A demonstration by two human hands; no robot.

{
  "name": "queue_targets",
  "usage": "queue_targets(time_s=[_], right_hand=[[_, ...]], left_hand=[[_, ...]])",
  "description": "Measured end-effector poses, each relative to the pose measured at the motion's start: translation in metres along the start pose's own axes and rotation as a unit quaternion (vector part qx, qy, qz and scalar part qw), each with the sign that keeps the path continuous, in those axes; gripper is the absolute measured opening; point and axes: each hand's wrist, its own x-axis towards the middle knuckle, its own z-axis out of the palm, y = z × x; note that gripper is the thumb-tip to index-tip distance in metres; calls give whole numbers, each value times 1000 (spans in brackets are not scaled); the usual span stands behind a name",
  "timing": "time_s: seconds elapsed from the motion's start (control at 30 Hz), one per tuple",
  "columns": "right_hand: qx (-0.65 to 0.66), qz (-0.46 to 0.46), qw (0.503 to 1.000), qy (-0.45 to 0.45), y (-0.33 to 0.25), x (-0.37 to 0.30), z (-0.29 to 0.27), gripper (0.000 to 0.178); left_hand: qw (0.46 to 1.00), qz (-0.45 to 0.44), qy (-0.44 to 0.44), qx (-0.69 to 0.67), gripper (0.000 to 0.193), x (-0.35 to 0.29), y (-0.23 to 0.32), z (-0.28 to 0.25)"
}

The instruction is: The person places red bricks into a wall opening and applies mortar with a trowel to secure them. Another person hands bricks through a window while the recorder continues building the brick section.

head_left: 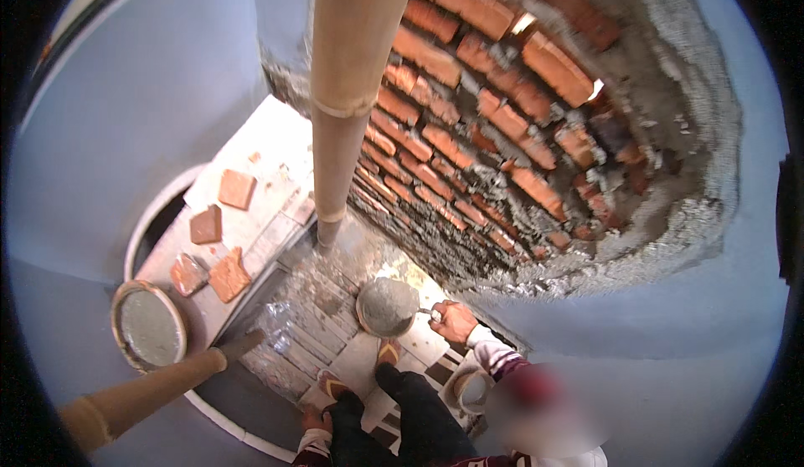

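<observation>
My right hand [455, 323] is closed around the handle of a trowel [430, 314], at the right rim of a round bowl. Grey mortar [394, 301] fills much of the bowl [363, 314] and hides the trowel's blade. My left hand [316, 419] rests beside my left knee, holding nothing that I can see; its fingers look loosely extended. Beyond the bowl rises a wall of rough red bricks [502, 123] with grey mortar in the joints and smeared around its edge.
A thick bamboo pole [343, 56] stands upright ahead, and another [142, 396] slants in from the lower left. Several brick pieces [237, 189] lie on a pale board at the left, near a mortar bucket [179, 333]. A small pail [457, 393] stands by my right leg. Clear plastic [280, 326] lies on the slats.
</observation>
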Motion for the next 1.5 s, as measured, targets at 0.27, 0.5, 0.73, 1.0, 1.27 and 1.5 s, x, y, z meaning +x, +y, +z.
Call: queue_targets(time_s=[0.27, 0.5, 0.73, 1.0, 1.27, 1.5], right_hand=[[150, -173, 973, -32, -79, -48, -207, 22], [163, 17, 955, 246, -11, -78, -315, 21], [-52, 23, 975, 216, 3, -54, -284, 37], [-24, 57, 947, 314, 12, -51, -287, 35], [-93, 53, 905, 411, 10, -81, -285, 29], [-148, 27, 900, 408, -9, -124, -301, 25]], left_hand=[[996, -40, -43, -70, 58, -23, -23, -35], [992, -128, -14, -9, 57, -89, -37, -79], [985, -159, 50, -35, 56, -89, -88, -44], [972, -120, 155, -130, 53, -115, -2, -55], [989, -60, 101, -90, 43, -49, -56, -23], [988, 12, 119, -94, 40, -17, -36, -93]])
